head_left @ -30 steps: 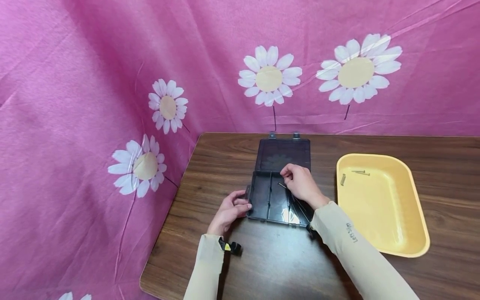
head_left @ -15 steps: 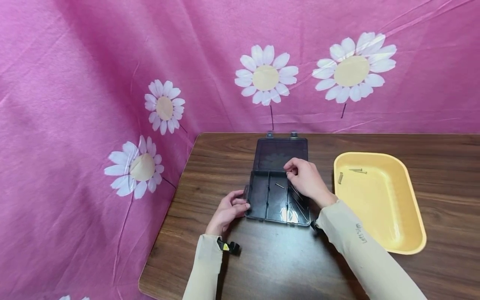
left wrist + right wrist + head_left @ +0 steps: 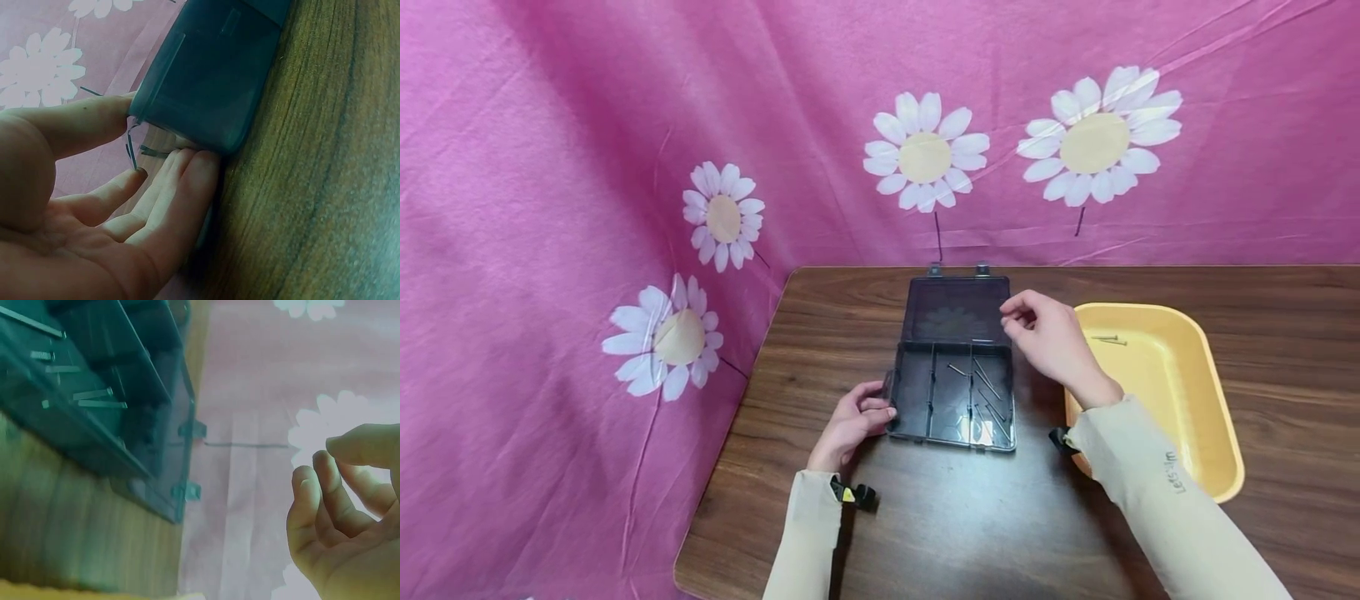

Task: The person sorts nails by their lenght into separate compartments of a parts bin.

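A dark, see-through compartment box (image 3: 913, 392) lies on the table with its lid (image 3: 957, 308) folded back. One screw (image 3: 957, 370) rests in the middle compartment, and several long screws (image 3: 987, 382) lie in the right one. At the box's left side, my left hand (image 3: 852, 423) grips the edge; the left wrist view has the thumb on the rim and fingers against the side wall (image 3: 206, 106). My right hand (image 3: 1051, 340) hovers between the lid and the yellow tub, fingers loosely bent. The right wrist view shows nothing between its thumb and fingertips.
The yellow tub (image 3: 1221, 417) stands right of the box, partly covered by my right arm. A few screws (image 3: 1108, 340) lie inside near its far wall. A pink flowered cloth (image 3: 820, 167) hangs behind the wooden table (image 3: 940, 525).
My right hand has moved right and away from above the box's right compartment, uncovering the screws there. One screw now lies free in the middle compartment. The left hand stays at the box's edge.
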The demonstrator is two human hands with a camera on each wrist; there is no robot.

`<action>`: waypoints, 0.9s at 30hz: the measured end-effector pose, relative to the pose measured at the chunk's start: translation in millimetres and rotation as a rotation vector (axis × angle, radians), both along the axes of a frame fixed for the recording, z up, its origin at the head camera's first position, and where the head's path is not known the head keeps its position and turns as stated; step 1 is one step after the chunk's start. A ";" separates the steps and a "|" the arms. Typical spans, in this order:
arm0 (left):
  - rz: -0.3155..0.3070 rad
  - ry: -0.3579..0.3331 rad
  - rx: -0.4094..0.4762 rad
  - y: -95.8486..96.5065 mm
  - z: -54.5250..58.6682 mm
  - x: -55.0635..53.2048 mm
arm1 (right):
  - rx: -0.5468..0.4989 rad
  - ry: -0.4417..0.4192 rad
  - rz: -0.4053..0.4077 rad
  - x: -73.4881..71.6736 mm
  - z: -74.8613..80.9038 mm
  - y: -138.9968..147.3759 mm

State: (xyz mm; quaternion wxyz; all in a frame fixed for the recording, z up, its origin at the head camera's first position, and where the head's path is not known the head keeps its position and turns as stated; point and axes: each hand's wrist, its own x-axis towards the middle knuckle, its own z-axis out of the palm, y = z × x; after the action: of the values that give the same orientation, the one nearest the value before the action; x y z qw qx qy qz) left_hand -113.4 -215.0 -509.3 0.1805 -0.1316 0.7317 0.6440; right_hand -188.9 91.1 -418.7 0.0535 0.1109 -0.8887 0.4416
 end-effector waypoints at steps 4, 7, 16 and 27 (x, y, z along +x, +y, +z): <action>-0.001 -0.009 0.008 -0.1 0.9 -0.1 | 0.008 0.025 -0.027 1.8 6.7 15.4; -0.001 -0.015 0.009 -0.2 1.8 -0.3 | 0.017 0.035 -0.045 2.9 9.0 26.9; 0.001 -0.027 0.016 -0.7 2.1 -0.1 | 0.059 0.042 -0.112 2.4 9.7 61.2; -0.005 -0.014 0.020 0.2 3.7 1.5 | 0.177 -0.042 -0.082 -4.2 -10.0 97.0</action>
State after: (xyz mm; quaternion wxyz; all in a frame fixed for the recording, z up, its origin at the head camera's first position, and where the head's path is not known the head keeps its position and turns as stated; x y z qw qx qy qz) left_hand -112.0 -214.8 -505.7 0.1887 -0.1323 0.7242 0.6500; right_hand -193.0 188.1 -428.7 0.0428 0.0695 -0.9289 0.3611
